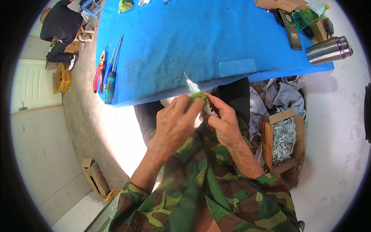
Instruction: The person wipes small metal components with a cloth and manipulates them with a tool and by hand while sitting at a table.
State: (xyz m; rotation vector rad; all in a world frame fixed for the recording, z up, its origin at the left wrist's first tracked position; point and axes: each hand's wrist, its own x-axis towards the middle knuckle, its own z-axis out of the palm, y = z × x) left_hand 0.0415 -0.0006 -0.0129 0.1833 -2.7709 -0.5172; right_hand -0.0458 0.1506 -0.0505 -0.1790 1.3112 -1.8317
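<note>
Just past the near edge of the blue-covered table, over my lap, I hold a slim pale grey-white piece (pixel 192 86) with a thin metal tip that points up and away. A green cloth (pixel 198 95) is wrapped partly round its middle. My left hand (pixel 175 116) is closed on the cloth, its fingers bent over the piece. My right hand (pixel 225 123) grips the piece's lower end between thumb and fingers, where a toothed white edge shows. The cloth and my fingers hide much of the piece, so I cannot tell its exact kind.
Red-handled pliers (pixel 99 73) and a teal-handled screwdriver (pixel 110 87) lie at the table's left. A steel flask (pixel 326 51) and a dark phone-like device (pixel 291 33) lie at the right. Below stands a carton (pixel 266 141) of small pale pieces. A person (pixel 62 23) sits far left.
</note>
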